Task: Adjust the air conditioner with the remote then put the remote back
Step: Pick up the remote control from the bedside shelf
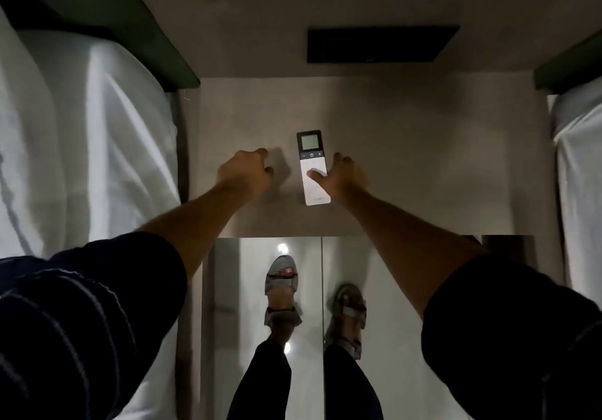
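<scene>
1 remote [313,167] flat on table [423,159], right hand [340,173] touching it, thumb on top, unclasped; left hand [246,172] beside, loosely curled, empty.

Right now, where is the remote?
In the head view, the remote lies flat on the nightstand top between two beds, screen end away from the person, with the right hand touching its right side.

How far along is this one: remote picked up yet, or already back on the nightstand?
From one frame either end is possible. The remote lies flat on the nightstand, screen end away from the person. The right hand has its thumb on the remote's face but no closed grip; the left hand rests curled beside it, apart. No air conditioner is in view, so adjustment can't be confirmed.
</scene>
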{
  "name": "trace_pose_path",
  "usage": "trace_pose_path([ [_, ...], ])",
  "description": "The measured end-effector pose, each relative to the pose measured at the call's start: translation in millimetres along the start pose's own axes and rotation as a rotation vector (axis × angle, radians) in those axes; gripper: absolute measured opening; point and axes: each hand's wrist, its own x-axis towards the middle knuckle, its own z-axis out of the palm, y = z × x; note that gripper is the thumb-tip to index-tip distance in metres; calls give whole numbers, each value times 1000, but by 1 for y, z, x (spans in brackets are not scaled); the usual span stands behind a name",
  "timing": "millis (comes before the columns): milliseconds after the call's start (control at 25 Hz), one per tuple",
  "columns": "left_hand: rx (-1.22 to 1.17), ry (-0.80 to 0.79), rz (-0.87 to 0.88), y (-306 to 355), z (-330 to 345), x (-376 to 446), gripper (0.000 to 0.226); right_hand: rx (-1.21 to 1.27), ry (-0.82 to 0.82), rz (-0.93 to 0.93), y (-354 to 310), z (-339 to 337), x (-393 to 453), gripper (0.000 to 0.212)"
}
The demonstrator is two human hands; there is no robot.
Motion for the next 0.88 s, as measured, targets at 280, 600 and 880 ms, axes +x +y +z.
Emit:
trace_pose_path([
  [280, 14, -65, -27, -7, 15, 12, 53, 44, 12, 60, -27, 27, 18, 81],
  [600, 76, -18, -77, -3, -65, -61, 55, 149, -245, -147, -44, -85, -52, 54],
  [880, 71, 250, -203, -23, -230, -226, 57, 91, -271, -525, -176, -225, -178, 48],
])
